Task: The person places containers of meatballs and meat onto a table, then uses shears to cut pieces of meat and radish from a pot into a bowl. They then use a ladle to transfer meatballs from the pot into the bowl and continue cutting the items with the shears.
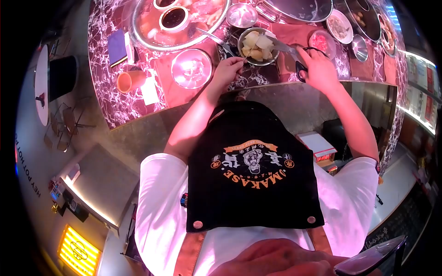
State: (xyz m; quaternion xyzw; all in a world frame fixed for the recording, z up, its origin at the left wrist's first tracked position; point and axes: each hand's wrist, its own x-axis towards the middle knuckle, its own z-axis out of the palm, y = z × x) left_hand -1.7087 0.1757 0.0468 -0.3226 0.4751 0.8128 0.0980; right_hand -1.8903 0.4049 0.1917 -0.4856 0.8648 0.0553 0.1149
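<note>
My right hand (318, 69) grips black-handled scissors (286, 47), with a finger through one loop. The blades reach over the right rim of a metal bowl (241, 46) of pale, cut chunks of food (258, 45). At the bowl's left front edge, my left hand (231, 70) is closed in a pinch. A thin stick seems to run from its fingertips toward the chunks, but what it holds is too small to name surely. A long metal utensil (213, 37) slants from the large tray toward the bowl, just beyond my left hand.
A large round metal tray (177, 47) holds food and cups of dark sauce (174, 17). Near the counter's front edge stand a shiny metal bowl (191, 69) and an orange-brown cup (130, 81). A bowl of red bits (318, 42) sits beyond my right hand. Pots and bowls line the back right.
</note>
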